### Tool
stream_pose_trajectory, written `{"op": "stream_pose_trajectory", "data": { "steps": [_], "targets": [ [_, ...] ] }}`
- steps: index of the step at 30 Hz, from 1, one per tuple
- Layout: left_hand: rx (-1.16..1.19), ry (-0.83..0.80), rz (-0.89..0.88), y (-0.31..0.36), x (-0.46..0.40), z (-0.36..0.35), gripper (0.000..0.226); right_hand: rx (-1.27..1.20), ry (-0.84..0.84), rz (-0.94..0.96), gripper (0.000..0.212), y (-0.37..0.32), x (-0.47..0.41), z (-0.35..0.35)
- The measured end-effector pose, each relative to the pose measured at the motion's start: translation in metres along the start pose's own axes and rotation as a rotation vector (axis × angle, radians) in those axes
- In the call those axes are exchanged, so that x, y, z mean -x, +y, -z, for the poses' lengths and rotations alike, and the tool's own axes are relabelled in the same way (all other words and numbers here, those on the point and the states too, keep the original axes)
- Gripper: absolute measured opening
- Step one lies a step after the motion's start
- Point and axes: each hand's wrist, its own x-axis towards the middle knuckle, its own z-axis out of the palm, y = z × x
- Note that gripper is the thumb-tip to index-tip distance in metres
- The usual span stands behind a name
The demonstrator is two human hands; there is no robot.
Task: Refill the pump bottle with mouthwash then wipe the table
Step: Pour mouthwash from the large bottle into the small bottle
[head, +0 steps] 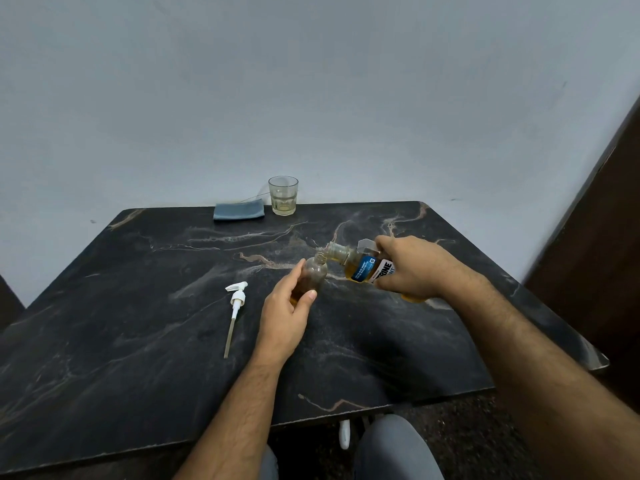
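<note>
Here we steady the pump bottle (313, 277) near the table's (138, 341) middle, our left hand (287, 308) wrapped round its lower body, thumb across the front. It is small, clear and stiff, amber liquid low inside, neck open; we judge it light and easily tipped, so the low hold suits. Just beyond, our right hand (412, 266) clamps the mouthwash bottle (363, 266) by its labelled body, tilted with its mouth at the small neck; smooth plastic, likely slippery when wet. The removed pump head (235, 303) lies left. Farthest stand the folded blue cloth (239, 210) and a glass (283, 195).
</note>
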Motion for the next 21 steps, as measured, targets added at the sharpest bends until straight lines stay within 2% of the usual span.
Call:
{"op": "stream_pose_trajectory", "data": {
  "steps": [5, 11, 15, 18, 21],
  "targets": [
    [0.038, 0.003, 0.007, -0.003, 0.000, 0.000, 0.061, -0.140, 0.030, -0.025, 0.034, -0.002, 0.002, -0.012],
    [0.118, 0.018, 0.000, -0.004, 0.000, -0.002, 0.060, -0.421, 0.052, -0.067, 0.038, -0.003, 0.004, -0.037],
    [0.119, 0.042, 0.015, 0.000, 0.000, -0.001, 0.059, -0.767, 0.127, -0.125, 0.044, -0.003, 0.006, -0.055],
    [0.120, 0.050, 0.035, -0.001, -0.001, -0.001, 0.054, -1.075, 0.246, -0.220, 0.047, 0.000, 0.007, -0.063],
    [0.125, 0.062, 0.038, -0.001, 0.000, -0.001, 0.050, -1.266, 0.395, -0.312, 0.051, 0.006, 0.011, -0.068]
  ]
}}
